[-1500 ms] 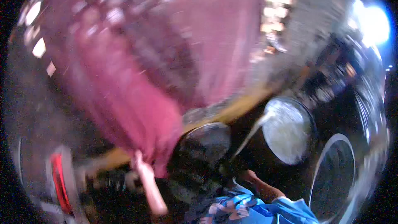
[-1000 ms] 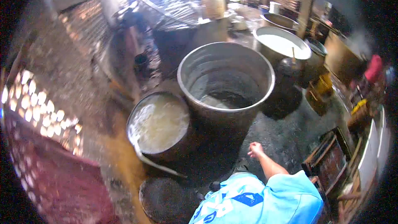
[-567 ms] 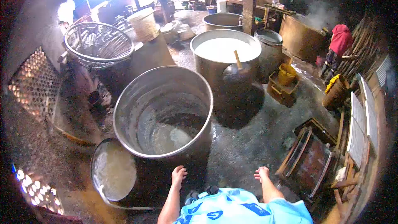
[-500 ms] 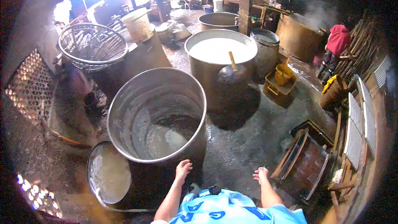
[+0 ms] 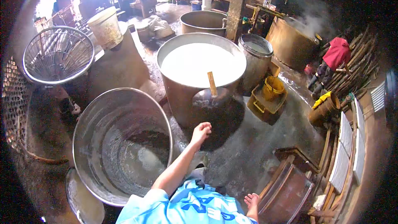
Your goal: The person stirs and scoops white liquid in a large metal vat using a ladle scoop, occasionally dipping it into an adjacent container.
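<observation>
My left hand (image 5: 201, 135) is stretched forward over the wet floor with its fingers loosely bent and nothing in them. Just beyond it stands a large metal vat (image 5: 178, 95) full of white liquid. A rounded metal scoop (image 5: 210, 98) with an upright wooden handle (image 5: 212, 84) is at the vat's near side. To the left of my forearm is a wide, deep metal vat (image 5: 99, 141) with a little cloudy liquid at the bottom. Low by my side, my right hand (image 5: 251, 201) is open and empty, near a brown wooden box-like piece (image 5: 286, 193).
A yellow bucket (image 5: 273, 89) sits in a yellowish tub (image 5: 261, 105) on the floor. Someone in a red top (image 5: 336, 54) bends by stacked wood (image 5: 362, 64). A wire basket (image 5: 58, 56) stands at the left; a pillar (image 5: 239, 8) rises behind the full vat.
I have moved forward, so the full vat is closer and the emptier one lies further left. My left hand has swung forward; the right has dropped back. The person in red bends lower.
</observation>
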`<state>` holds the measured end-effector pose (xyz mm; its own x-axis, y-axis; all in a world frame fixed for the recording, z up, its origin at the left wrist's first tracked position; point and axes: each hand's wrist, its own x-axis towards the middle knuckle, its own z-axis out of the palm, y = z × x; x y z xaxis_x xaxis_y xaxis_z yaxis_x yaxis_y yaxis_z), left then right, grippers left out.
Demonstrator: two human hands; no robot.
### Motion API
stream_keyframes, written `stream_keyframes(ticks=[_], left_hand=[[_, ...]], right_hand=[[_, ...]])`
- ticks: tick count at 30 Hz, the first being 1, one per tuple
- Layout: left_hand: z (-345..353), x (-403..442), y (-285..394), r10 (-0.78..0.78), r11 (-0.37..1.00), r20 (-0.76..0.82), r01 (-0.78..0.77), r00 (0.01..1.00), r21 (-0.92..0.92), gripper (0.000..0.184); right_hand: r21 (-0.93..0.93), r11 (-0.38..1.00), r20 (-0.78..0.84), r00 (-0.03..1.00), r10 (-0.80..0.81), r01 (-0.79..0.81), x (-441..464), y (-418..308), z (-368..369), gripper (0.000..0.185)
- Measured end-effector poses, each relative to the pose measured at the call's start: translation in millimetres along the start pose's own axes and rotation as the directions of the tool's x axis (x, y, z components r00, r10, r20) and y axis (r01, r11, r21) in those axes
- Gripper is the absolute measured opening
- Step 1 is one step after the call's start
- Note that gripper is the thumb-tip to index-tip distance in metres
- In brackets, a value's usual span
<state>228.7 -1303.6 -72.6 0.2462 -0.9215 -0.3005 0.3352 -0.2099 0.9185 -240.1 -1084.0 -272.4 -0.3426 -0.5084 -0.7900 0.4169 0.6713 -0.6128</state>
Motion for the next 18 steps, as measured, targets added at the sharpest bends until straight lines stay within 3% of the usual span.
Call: stream_keyframes(ticks=[3,5,7,8,9,11,13,15,16,18], left_hand=[[6,103,38,0.115,0.993,-0.054,-0.114,0.992,0.027,0.026],[9,178,42,0.207,0.975,-0.166,-0.190,0.964,0.114,0.035],[23,223,76,0.135,0.976,-0.331,-0.067,0.934,0.209,0.046],[10,285,35,0.236,0.967,-0.386,-0.178,0.892,0.181,0.053],[5,311,41,0.147,0.983,-0.290,-0.107,0.946,0.149,0.053],[16,337,43,0.351,0.917,-0.344,-0.245,0.871,0.315,0.043],[39,361,34,0.348,0.913,-0.323,-0.241,0.880,0.328,0.041],[57,386,13,0.159,0.974,-0.241,-0.112,0.957,0.196,0.041],[69,404,2,0.116,0.950,-0.097,-0.082,0.989,0.302,0.047],[156,373,23,0.214,0.824,-0.193,-0.071,0.958,0.563,0.051]], right_hand=[[-0.068,0.998,0.020,1.000,-0.009,0.011,29,-64,43,0.022],[0.011,0.989,-0.003,0.989,-0.149,0.149,22,-116,85,0.023],[0.051,0.974,-0.030,0.976,-0.218,0.219,11,-170,132,0.027],[0.047,0.971,-0.009,0.972,-0.235,0.235,10,-190,149,0.028],[0.043,0.965,0.014,0.966,-0.259,0.258,11,-213,167,0.029],[0.039,0.956,0.074,0.953,-0.294,0.292,26,-245,200,0.031],[0.028,0.947,0.147,0.935,-0.322,0.321,48,-278,226,0.031],[0.014,0.943,0.186,0.925,-0.330,0.334,66,-308,253,0.029],[0.007,0.942,0.212,0.920,-0.329,0.335,77,-325,266,0.029],[-0.027,0.943,0.281,0.908,-0.312,0.332,104,-356,292,0.028]])
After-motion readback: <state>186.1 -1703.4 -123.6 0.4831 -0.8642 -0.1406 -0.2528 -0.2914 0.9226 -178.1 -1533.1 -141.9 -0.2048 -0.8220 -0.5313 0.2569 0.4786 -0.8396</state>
